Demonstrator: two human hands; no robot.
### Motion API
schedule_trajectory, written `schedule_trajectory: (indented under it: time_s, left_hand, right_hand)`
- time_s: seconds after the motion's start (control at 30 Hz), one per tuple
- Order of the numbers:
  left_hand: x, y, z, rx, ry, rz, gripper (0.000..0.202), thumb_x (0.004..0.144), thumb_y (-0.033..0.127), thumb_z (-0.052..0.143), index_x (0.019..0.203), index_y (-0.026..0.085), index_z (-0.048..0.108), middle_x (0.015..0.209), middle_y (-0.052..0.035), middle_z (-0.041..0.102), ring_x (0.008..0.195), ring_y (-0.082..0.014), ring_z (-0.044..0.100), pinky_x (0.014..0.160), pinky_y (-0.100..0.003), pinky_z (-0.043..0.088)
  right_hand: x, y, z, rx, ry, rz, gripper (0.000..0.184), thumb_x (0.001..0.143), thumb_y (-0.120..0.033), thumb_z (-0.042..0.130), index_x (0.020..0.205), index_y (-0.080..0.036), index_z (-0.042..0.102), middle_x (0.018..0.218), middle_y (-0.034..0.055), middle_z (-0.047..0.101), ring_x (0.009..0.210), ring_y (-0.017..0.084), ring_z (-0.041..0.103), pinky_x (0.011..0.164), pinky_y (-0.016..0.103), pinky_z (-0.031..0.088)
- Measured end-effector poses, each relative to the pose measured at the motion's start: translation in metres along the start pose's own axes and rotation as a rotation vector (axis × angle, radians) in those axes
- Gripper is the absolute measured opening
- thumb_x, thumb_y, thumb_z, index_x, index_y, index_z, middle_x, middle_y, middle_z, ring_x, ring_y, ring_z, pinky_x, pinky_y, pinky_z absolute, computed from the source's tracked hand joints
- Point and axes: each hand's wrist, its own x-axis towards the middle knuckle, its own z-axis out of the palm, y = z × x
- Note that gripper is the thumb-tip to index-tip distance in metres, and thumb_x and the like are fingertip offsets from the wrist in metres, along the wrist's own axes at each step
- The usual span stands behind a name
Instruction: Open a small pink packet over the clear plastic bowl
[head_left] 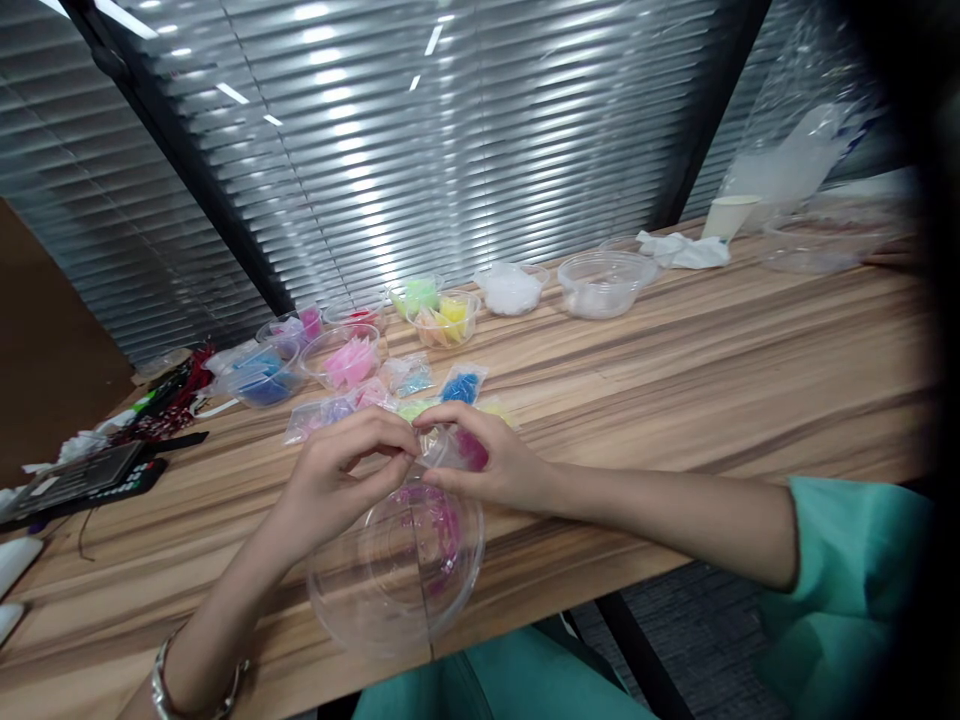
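Observation:
Above a round clear plastic bowl (330, 600), my two hands meet at a small clear plastic bag (442, 448) with magenta contents. My right hand (499, 465) curls around the bag, thumb below and fingers above. The fingertips of my left hand (352, 470) are pinched at the bag's left edge. Magenta bits (450, 535) show in the bowl, mostly along its right side. Just beyond my hands lie several small bags, among them a blue one (463, 384), a lilac one (326, 412) and a pale blue one (412, 375).
Clear bowls stand along the back: blue pieces (262, 378), pink pieces (350, 360), yellow and orange pieces (448, 320), white fluffy material (512, 288). A stack of clear bowls (604, 285), a tissue (686, 250) and a paper cup (727, 217) are farther right. A calculator (135, 483) lies left.

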Motion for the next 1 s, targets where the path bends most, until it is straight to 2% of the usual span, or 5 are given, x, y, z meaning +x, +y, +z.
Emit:
schedule_trajectory:
  time_s: [0.57,1.0]
  left_hand:
    - [0.0009,0.0026,-0.0004,-0.011,-0.015,0.007,0.017,0.084,0.001,0.057,0.086,0.016,0.063,0.085,0.0002,0.063,0.083,-0.0078,0.06,0.073,-0.019,0.046]
    - [-0.0003,0.0003,0.0,-0.007,-0.015,-0.004,0.015,0.085,0.004,0.059,0.089,0.018,0.064,0.087,0.0001,0.063,0.085,-0.0082,0.06,0.075,-0.019,0.047]
  right_hand:
    - [0.0006,0.0009,-0.0002,-0.003,-0.009,-0.02,0.039,0.083,-0.033,0.069,0.115,-0.017,0.054,0.11,0.0064,0.061,0.104,0.017,0.059,0.091,0.032,0.046]
    - [0.0003,-0.0007,-0.0006,0.0,-0.016,0.004,0.039,0.084,-0.034,0.068,0.117,-0.018,0.053,0.112,0.0064,0.061,0.105,0.018,0.058,0.09,0.033,0.046]
